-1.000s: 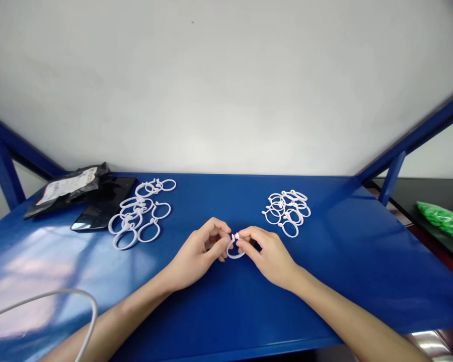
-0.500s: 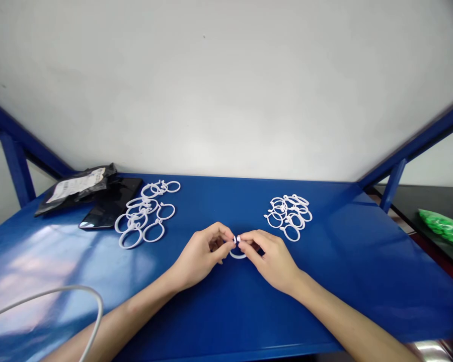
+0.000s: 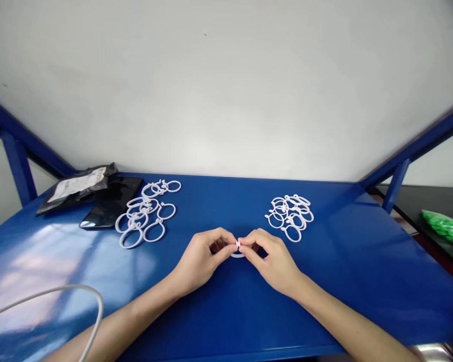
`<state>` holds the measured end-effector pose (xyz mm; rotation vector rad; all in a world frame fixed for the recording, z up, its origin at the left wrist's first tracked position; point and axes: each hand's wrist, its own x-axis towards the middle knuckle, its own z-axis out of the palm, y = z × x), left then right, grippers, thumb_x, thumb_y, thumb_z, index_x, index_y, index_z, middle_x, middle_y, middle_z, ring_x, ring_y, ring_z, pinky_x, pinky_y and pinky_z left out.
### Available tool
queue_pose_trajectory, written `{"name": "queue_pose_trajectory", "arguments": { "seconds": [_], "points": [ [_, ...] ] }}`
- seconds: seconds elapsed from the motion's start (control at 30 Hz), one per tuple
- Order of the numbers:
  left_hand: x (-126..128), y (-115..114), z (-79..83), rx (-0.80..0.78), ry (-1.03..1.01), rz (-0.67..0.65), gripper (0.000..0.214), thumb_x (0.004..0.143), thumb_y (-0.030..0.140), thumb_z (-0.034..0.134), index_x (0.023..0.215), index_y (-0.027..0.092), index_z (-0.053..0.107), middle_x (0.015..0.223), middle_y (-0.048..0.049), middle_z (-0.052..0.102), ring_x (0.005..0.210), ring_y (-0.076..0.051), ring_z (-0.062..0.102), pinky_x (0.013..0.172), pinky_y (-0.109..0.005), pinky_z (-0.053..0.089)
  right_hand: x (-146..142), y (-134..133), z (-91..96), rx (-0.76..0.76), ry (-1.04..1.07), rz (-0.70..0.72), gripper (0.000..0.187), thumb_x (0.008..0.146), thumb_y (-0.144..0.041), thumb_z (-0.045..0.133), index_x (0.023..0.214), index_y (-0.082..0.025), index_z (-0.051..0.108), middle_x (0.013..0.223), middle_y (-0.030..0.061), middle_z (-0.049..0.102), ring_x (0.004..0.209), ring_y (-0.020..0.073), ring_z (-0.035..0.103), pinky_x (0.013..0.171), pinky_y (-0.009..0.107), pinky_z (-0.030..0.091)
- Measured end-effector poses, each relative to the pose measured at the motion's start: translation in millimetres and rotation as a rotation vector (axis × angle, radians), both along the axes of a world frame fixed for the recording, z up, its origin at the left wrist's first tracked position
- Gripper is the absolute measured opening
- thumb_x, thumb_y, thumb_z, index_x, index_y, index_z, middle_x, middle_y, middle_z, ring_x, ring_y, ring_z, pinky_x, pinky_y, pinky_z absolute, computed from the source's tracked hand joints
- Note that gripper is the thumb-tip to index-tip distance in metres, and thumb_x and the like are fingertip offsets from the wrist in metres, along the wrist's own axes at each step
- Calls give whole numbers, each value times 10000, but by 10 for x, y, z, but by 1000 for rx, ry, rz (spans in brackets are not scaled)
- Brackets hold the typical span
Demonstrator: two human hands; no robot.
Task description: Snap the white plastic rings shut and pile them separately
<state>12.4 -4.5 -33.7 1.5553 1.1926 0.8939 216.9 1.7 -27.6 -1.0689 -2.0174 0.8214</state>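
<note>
Ring [image 3: 237, 253]: white plastic, one piece, held low over the desk [image 3: 347, 281] at mid-front, pinched at its top between both hands. Left hand [image 3: 201, 259] closed on the ring's left end with thumb and forefinger; right hand [image 3: 274, 261] closed likewise on the right end. The two ends meet at the fingertips; whether the clasp is snapped shut cannot be told, as the fingers cover most of it.

Left pile [image 3: 145, 213]: rings spread loosely, larger-looking loops, lying flat behind and left of the hands, well apart from them.

Right pile [image 3: 290, 215]: rings heaped tighter, near the right hand and behind it.

Progress, as judged: work partly through, with one ring in hand and both piles holding stock; which pile is finished goods is not certain.

Black bag [image 3: 77, 185] and dark flat item [image 3: 111, 207]: far left rear, just beside the left pile.

Cable [image 3: 70, 290]: white, curving across the near left corner.

Room: bare blue surface to either side of the hands and ahead between the piles; front edge close under the forearms; blue braces [image 3: 411, 151] slant at both ends.
</note>
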Motion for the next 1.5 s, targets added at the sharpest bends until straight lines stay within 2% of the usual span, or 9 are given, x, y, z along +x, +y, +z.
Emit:
{"name": "queue_pose_trajectory", "arguments": {
  "seconds": [0.47,0.6,0.7,0.77,0.93,1.1,1.33,1.43,1.5],
  "points": [
    [-80,6,100,365,257,-92,140,954,308,613,941,239,734,893,-27,779,780,-173,705,725,-274,542,10,21,22,35,-17,35,84,996,-269,642,944,-251,705,902,10,749,853,186,684,778,323,559],
    [-431,362,138,573,646,178,259,979,353,551,1117,208,716,1103,-113,759,1089,-301,666,1010,-454,492,157,212,11,286,-155,-94,110,1015,-276,608,1014,-244,713,989,41,777,928,222,672,855,380,555],
    [-832,735,179,540,938,376,373,975,354,534,1248,129,653,1294,-202,675,1248,-392,569,1083,-542,412,420,423,13,369,-253,-317,169,1018,-337,582,1022,-239,720,1011,71,777,992,268,656,870,436,558],
    [-1065,926,188,483,1020,428,393,963,343,541,1266,110,633,1360,-224,626,1252,-428,551,1025,-561,436,610,555,5,411,-293,-452,229,1017,-393,554,1015,-237,721,1013,87,777,1018,295,637,881,472,553],
    [-1295,1014,150,429,1066,435,207,915,302,572,981,151,698,1004,-133,703,952,-320,648,755,-385,472,836,715,-73,402,-403,-536,310,995,-456,531,952,-215,721,1000,106,762,1041,337,587,892,517,528],
    [-1274,869,191,414,1050,412,239,949,284,497,871,185,700,843,-93,677,786,-257,643,678,-345,413,729,653,-99,399,-396,-481,273,995,-430,543,960,-224,718,1006,96,752,1087,344,579,944,536,502],
    [-1052,660,384,436,934,377,210,917,335,561,801,212,685,879,-132,715,973,-357,618,866,-490,442,525,506,-19,405,-354,-381,158,997,-331,574,955,-237,693,992,77,746,1048,321,601,965,547,503],
    [-684,524,485,378,736,179,252,928,430,574,833,235,703,904,-63,743,898,-265,655,834,-382,487,376,373,-4,361,-284,-281,123,1003,-291,572,1017,-233,680,1025,79,734,1036,287,638,950,507,541],
    [-403,427,514,173,404,-74,305,949,471,550,879,222,712,902,-36,742,851,-223,661,784,-326,490,264,261,-12,319,-225,-169,204,996,-272,590,1190,-233,637,1168,97,700,1063,257,665,945,462,572]
  ]
}}
